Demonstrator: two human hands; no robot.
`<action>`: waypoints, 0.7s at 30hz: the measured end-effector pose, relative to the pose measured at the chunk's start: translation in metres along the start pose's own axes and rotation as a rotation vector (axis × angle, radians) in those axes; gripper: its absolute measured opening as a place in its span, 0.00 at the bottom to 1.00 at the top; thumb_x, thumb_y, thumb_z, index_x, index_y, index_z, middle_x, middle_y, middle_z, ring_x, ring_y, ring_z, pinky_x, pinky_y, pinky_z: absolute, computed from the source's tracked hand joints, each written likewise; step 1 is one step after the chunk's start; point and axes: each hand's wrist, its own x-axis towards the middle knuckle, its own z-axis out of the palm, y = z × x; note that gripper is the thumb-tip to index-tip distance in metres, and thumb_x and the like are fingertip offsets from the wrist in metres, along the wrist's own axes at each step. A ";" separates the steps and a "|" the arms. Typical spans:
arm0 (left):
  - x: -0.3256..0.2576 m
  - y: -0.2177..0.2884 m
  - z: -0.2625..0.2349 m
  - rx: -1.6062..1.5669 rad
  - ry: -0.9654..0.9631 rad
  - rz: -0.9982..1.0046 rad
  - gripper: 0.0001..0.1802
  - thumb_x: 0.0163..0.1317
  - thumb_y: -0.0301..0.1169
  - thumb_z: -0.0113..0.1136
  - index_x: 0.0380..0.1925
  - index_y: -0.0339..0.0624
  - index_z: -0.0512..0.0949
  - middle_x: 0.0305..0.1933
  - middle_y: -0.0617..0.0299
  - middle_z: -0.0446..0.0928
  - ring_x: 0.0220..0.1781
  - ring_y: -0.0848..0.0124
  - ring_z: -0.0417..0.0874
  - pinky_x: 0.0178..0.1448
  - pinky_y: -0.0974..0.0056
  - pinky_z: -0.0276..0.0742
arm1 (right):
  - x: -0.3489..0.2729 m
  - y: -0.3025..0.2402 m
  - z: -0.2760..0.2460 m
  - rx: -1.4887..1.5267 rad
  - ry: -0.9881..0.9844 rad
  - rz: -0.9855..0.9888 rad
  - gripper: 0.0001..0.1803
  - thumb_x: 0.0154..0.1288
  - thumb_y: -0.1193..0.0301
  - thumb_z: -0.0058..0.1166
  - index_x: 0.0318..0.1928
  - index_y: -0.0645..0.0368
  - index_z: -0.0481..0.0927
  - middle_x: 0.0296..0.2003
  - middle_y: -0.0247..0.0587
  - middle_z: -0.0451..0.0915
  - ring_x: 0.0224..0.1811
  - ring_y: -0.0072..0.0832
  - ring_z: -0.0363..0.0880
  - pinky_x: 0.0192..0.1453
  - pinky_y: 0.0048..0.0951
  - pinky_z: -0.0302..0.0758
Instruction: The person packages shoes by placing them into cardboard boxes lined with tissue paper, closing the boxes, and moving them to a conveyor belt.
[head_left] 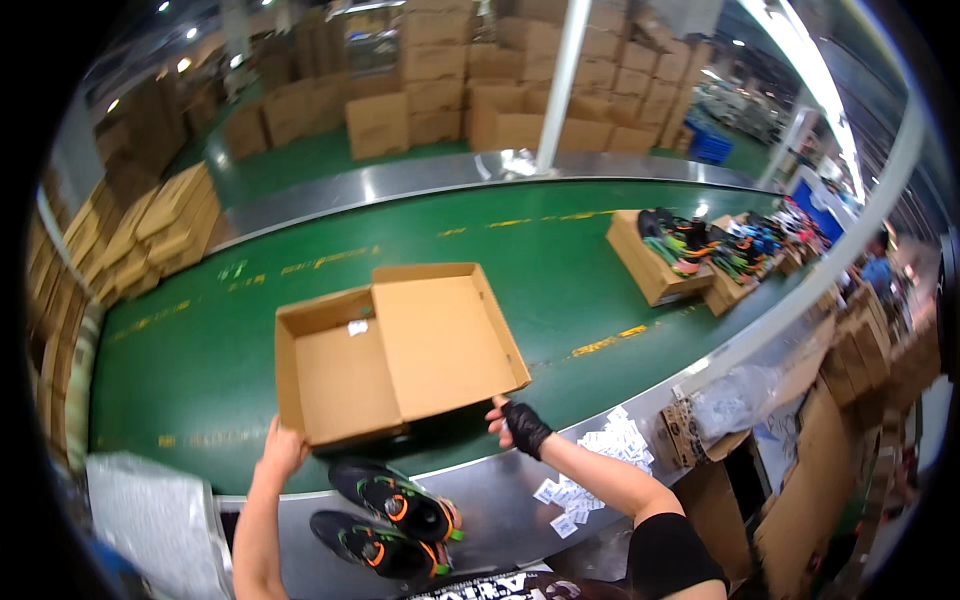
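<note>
An open shallow cardboard box lies on the green conveyor belt, its lid folded back to the right. One small white packet sits inside near the far wall. My left hand is closed on the box's near left corner. My right hand, in a black fingerless glove, is by the lid's near edge with its fingers apart and nothing in them. Between my arms, a pair of black shoes with orange and green trim rests on the metal ledge.
White packets are scattered on the ledge, right of the shoes. Farther along the belt stand boxes of shoes. Stacked flat cartons are at the left. A clear plastic bag lies at the right; a white post rises there.
</note>
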 end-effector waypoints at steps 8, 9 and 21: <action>-0.052 0.000 -0.016 -0.425 0.442 0.020 0.15 0.47 0.34 0.60 0.36 0.42 0.76 0.49 0.50 0.69 0.57 0.57 0.64 0.58 0.46 0.56 | -0.014 0.009 0.158 -0.975 0.037 -1.194 0.13 0.58 0.63 0.44 0.36 0.59 0.76 0.35 0.46 0.76 0.39 0.41 0.74 0.43 0.36 0.70; -0.067 -0.016 -0.012 -0.474 0.458 0.003 0.18 0.50 0.33 0.58 0.41 0.38 0.73 0.53 0.47 0.64 0.57 0.52 0.63 0.58 0.51 0.58 | -0.020 0.007 0.179 -1.146 -0.007 -1.241 0.15 0.58 0.62 0.43 0.36 0.59 0.76 0.36 0.47 0.75 0.40 0.41 0.73 0.45 0.36 0.70; -0.330 -0.221 0.127 -0.082 0.361 -0.807 0.16 0.60 0.35 0.43 0.32 0.31 0.73 0.33 0.43 0.74 0.37 0.51 0.73 0.43 0.54 0.68 | 0.011 0.082 0.255 -1.690 -0.198 -1.157 0.13 0.48 0.58 0.50 0.24 0.53 0.80 0.24 0.46 0.78 0.29 0.41 0.78 0.29 0.40 0.73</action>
